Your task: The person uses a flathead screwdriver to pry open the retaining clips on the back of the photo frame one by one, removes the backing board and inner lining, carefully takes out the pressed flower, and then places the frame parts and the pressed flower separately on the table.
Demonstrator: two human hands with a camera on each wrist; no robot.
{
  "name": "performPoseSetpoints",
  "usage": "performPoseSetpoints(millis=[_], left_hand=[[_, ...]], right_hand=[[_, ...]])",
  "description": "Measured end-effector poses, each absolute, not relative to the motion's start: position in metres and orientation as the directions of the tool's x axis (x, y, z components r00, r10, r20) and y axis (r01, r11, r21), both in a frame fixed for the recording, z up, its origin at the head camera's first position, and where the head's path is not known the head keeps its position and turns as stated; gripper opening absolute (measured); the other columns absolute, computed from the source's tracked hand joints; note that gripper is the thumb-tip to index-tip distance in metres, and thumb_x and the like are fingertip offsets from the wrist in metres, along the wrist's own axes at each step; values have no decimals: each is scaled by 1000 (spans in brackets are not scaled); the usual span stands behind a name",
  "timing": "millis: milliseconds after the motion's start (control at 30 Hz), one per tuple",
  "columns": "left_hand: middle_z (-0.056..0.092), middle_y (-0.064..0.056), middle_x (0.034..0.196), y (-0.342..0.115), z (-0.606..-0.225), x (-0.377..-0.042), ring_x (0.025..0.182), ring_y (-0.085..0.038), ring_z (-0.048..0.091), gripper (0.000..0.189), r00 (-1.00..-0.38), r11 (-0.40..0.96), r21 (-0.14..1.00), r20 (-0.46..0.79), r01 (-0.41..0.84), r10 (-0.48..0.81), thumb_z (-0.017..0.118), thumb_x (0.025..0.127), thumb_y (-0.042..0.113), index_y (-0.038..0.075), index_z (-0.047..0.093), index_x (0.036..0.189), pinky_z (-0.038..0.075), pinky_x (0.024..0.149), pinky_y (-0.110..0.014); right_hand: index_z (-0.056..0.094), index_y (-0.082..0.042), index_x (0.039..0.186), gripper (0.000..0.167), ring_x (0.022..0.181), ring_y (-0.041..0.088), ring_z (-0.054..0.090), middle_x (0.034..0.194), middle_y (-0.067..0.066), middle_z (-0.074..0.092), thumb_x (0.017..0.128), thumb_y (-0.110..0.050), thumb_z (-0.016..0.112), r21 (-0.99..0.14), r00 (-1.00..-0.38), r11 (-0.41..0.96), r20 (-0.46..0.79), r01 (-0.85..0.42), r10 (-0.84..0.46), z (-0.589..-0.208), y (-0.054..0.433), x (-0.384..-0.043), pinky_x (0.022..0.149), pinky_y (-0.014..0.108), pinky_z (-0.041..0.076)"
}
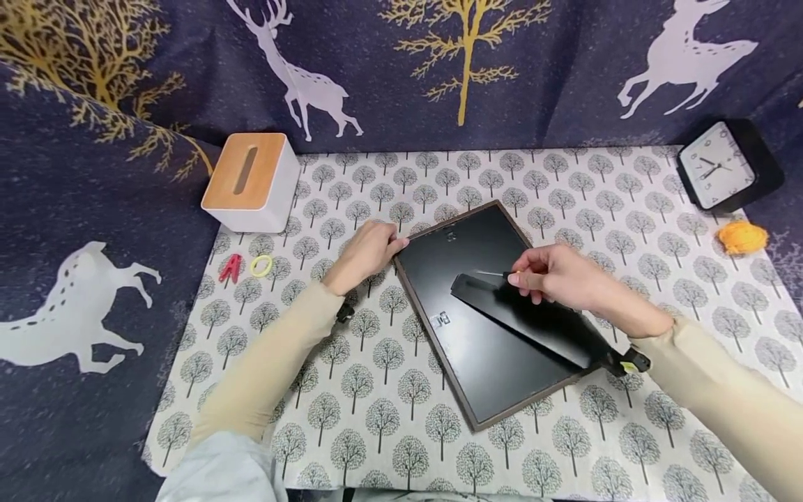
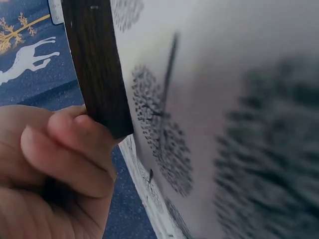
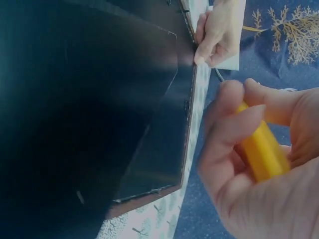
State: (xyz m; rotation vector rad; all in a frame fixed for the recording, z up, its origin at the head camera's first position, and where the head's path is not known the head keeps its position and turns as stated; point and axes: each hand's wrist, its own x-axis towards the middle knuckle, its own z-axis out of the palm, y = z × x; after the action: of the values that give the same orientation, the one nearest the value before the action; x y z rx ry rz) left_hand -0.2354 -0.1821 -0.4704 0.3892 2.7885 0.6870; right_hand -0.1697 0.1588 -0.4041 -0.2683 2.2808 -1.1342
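Observation:
A picture frame [image 1: 477, 369] lies back side up, its black backing edged with a brown wooden rim. A black easel leg [image 1: 514, 314] stands slanted over the backing. My left hand [image 1: 370, 251] grips the frame at its left corner; in the left wrist view its curled fingers [image 2: 75, 149] meet the dark wooden edge [image 2: 97, 64]. Over the easel leg, my right hand [image 1: 555, 275] holds a screwdriver, its thin shaft [image 1: 489, 273] pointing left. The screwdriver's yellow handle [image 3: 264, 149] shows between the curled fingers in the right wrist view.
A tissue box [image 1: 251, 185] with a wooden lid stands at the back left. Near it lie a red clip [image 1: 231, 268] and a yellow ring [image 1: 261, 265]. A black clock [image 1: 721, 167] and an orange bundle [image 1: 743, 238] are at the right. Tree-patterned cloth [image 1: 351, 425] covers the table.

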Motion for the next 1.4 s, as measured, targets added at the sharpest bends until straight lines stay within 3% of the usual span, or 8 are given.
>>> performPoseSetpoints(millis=[300,533,733,800,933,1067,1267,1400], left_hand=[[69,-6,72,-195,-471,-200,49,-13,53,36,-917,869,481,-283,118,282,55,116,32,2,73,110,45,41,-22],[56,0,62,-201,-491,-171,49,-11,47,43,-922,844,525,-263,112,286,51,116,31,7,67,85,40,43,-19],[55,0,55,-192,-475,-145,45,-11,46,46,-820,777,629,-426,36,383,57,114,26,9,65,71,35,40,-17],[62,-3,58,-187,-470,-146,47,-14,55,39,-794,764,645,-468,-5,389,61,112,23,7,68,77,41,42,-17],[72,-6,76,-178,-475,-160,56,-17,69,20,-838,741,672,-396,14,375,65,110,22,4,73,108,55,50,-19],[74,-10,89,-169,-475,-172,57,-19,71,30,-871,730,684,-362,-5,333,65,110,19,0,66,134,65,51,-27],[72,-10,81,-160,-470,-163,54,-20,71,25,-879,717,691,-396,-94,266,63,111,16,1,62,131,61,45,-27],[73,-15,75,-155,-474,-151,53,-22,74,32,-847,588,769,-469,-252,250,63,110,16,2,52,137,66,49,-31]], right_hand=[[68,6,121,22,79,15,71,95,10,79,106,-11,69,-782,-821,621,-390,55,-417,-415,153,-165,64,27,63],[68,2,116,16,77,17,72,93,15,78,108,-11,66,-794,-822,606,-370,39,-433,-428,133,-161,61,27,61],[71,-3,117,15,72,20,69,90,12,75,109,-15,66,-800,-825,600,-318,-31,-467,-435,122,-160,63,27,59],[72,-4,114,13,69,19,67,87,11,74,108,-15,67,-797,-829,602,-300,-54,-471,-439,120,-161,62,27,58],[73,-4,108,12,63,17,61,83,10,72,108,-14,67,-792,-833,604,-276,-85,-480,-448,115,-165,54,25,54],[73,-4,106,12,59,15,58,82,9,70,108,-14,66,-780,-826,616,-273,-110,-493,-454,106,-169,53,26,55],[73,-7,103,10,57,15,60,80,7,70,108,-13,67,-742,-823,651,-263,-161,-504,-451,101,-176,55,27,56],[76,-8,104,8,61,15,63,83,6,74,106,-13,69,-719,-806,668,-274,-190,-525,-447,100,-179,58,27,57]])
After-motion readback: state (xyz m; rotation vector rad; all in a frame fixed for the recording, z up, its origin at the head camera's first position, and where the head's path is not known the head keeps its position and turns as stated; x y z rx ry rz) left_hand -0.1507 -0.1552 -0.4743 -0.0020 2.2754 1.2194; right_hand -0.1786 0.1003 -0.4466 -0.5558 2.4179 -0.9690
